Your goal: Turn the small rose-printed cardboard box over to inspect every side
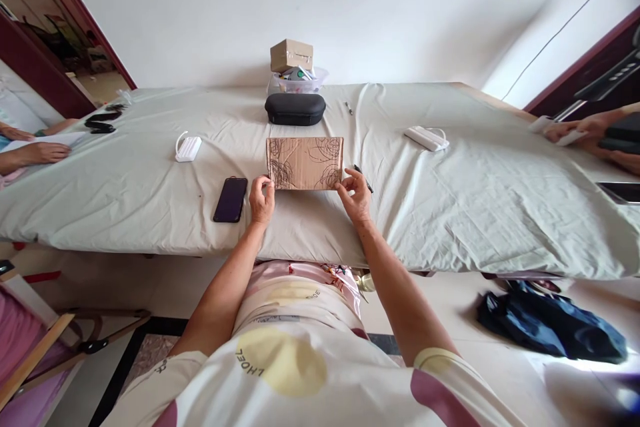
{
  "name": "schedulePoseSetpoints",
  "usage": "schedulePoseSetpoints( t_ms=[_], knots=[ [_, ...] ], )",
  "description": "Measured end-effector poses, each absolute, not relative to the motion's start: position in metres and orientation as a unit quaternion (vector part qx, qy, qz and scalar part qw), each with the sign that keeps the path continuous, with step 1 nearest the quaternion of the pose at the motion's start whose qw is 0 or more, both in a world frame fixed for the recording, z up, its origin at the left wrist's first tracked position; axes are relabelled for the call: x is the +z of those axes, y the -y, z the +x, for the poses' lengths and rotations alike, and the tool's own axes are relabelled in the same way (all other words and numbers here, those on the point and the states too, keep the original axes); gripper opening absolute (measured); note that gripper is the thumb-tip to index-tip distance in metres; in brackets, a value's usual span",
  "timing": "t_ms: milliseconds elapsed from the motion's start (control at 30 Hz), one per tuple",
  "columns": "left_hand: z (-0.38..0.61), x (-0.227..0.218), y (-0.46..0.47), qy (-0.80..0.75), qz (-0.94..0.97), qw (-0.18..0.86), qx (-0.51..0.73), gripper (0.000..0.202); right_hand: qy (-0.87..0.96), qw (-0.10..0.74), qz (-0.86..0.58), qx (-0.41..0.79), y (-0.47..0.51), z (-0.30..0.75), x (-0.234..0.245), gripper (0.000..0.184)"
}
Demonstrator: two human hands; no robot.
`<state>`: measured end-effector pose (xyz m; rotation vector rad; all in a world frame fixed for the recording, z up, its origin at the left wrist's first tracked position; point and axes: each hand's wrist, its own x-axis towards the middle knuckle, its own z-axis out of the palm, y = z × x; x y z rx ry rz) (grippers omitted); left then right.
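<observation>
A flat brown piece of cardboard (305,163) with dark scribbled loops at its corners is held up in front of me, above the cloth. My left hand (263,199) pinches its lower left corner. At the lower right corner, the thumb and fingers of my right hand (355,195) close on its edge. A black pen (369,183) lies just beyond my right hand, partly hidden by it. Beside my left hand a dark smartphone (231,200) rests face up on the table.
A pale cloth covers the table (480,213). Behind the cardboard sit a black case (295,109), a plastic tub (300,85) and a carton (291,55). White power strips (189,148) lie left and right. Other people's hands (47,152) show at both ends.
</observation>
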<state>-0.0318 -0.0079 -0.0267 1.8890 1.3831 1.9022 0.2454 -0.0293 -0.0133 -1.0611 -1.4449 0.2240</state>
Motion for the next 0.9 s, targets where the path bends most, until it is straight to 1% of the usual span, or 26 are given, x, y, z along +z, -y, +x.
schedulePoseSetpoints(
  t_ms=[133,300,400,467,567,667,800,867,900],
  knots=[
    [-0.027,-0.020,0.015,-0.416,0.643,0.051,0.641,0.042,0.604,0.657,-0.435,0.120,0.036,0.245,-0.009,0.042],
    [-0.028,-0.024,0.015,-0.438,0.645,0.042,0.625,0.053,0.621,0.634,-0.446,0.115,0.037,0.245,-0.007,0.042],
    [-0.029,-0.029,0.012,-0.453,0.660,0.045,0.598,0.062,0.618,0.638,-0.436,0.145,0.038,0.241,-0.008,0.041],
    [-0.029,-0.030,0.011,-0.471,0.672,0.024,0.571,0.071,0.629,0.635,-0.416,0.166,0.041,0.235,-0.009,0.041],
    [-0.027,-0.029,0.012,-0.503,0.681,-0.015,0.532,0.079,0.694,0.588,-0.372,0.186,0.051,0.221,-0.009,0.041],
    [-0.026,-0.027,0.017,-0.497,0.696,-0.040,0.516,0.076,0.768,0.525,-0.321,0.176,0.059,0.208,-0.011,0.042],
    [-0.020,-0.025,0.021,-0.389,0.774,-0.059,0.496,0.076,0.859,0.428,-0.259,0.104,0.059,0.200,-0.015,0.044],
    [-0.015,-0.024,0.021,-0.346,0.797,-0.062,0.491,0.070,0.873,0.407,-0.261,0.067,0.058,0.199,-0.015,0.043],
    [-0.012,-0.025,0.021,-0.338,0.799,-0.062,0.494,0.065,0.868,0.412,-0.271,0.053,0.057,0.199,-0.015,0.041]
  ],
)
